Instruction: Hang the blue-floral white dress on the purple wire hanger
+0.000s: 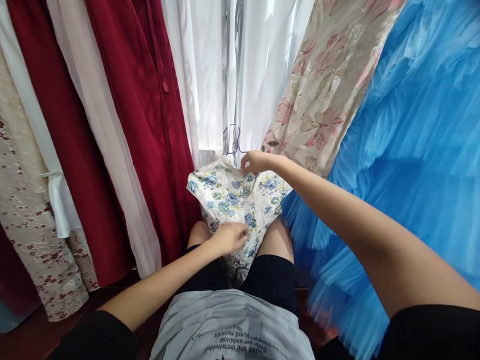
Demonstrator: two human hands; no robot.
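Note:
A short-sleeved white blouse with blue flowers (230,197) hangs in front of my body, its lower part between my thighs. A thin purple hanger (237,142) shows just above its neckline. My right hand (255,162) pinches the blouse near the collar, right beside the hanger. Lower down, my left hand (231,237) lies over the middle of the front with its fingers curled in on the fabric. That hand is slightly blurred, and its fingertips are partly hidden.
Long dark red garments (131,100) and a pale pink one (93,100) hang on the left. White drapes (262,65) hang behind the blouse. To the right are a beige flowered dress (322,90) and a full blue tulle skirt (420,190), close to my right arm.

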